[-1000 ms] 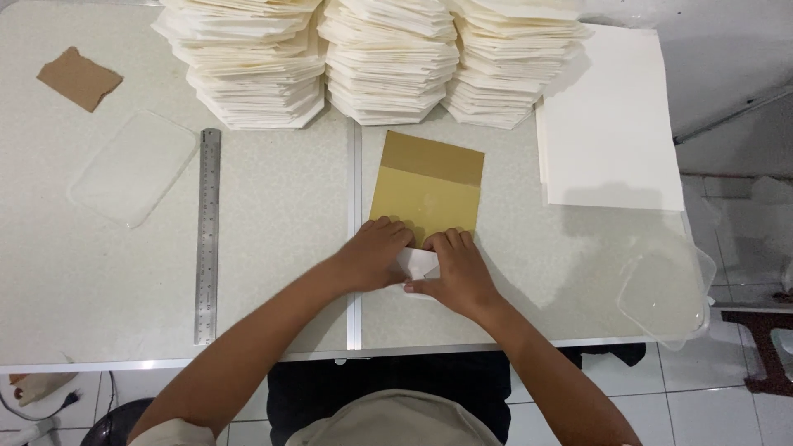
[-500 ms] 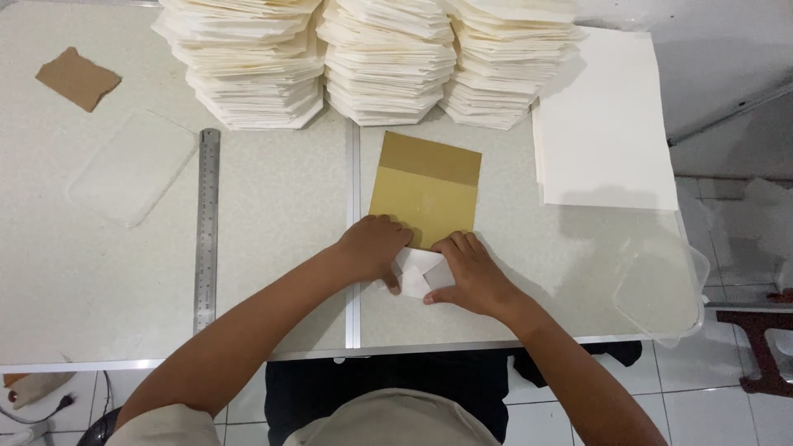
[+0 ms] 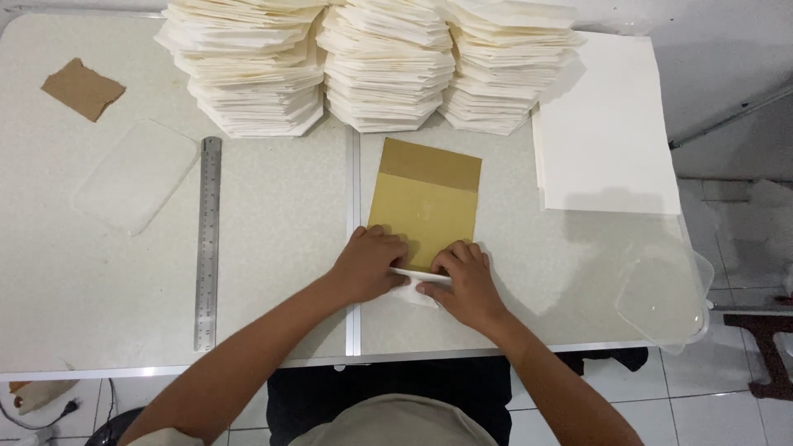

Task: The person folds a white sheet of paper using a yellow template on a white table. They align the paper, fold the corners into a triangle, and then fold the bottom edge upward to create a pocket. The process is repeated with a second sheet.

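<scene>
1. A torn scrap of brown cardboard (image 3: 83,87) lies near the desk's (image 3: 273,239) far left corner; the desk top is pale and speckled.
2. A clear plastic lid (image 3: 136,175) with rounded corners lies flat nearer the left edge, just beside a steel ruler (image 3: 207,242) that runs from front to back.
3. Three tall stacks of folded cream paper (image 3: 372,62) with angled corners line the far edge.
4. The left hand (image 3: 369,266) presses down, fingers curled over the near edge of a tan cardboard rectangle (image 3: 425,202) at the desk's middle.
5. A small folded white paper (image 3: 417,285) lies under both hands at that near edge, its fold a thin white strip between them.
6. The right hand (image 3: 464,285) has its fingers bent and pinching the white paper.
7. A pile of flat white sheets (image 3: 607,124) sits by the far right corner.
8. A clear plastic tray (image 3: 661,297) overhangs the right edge.
</scene>
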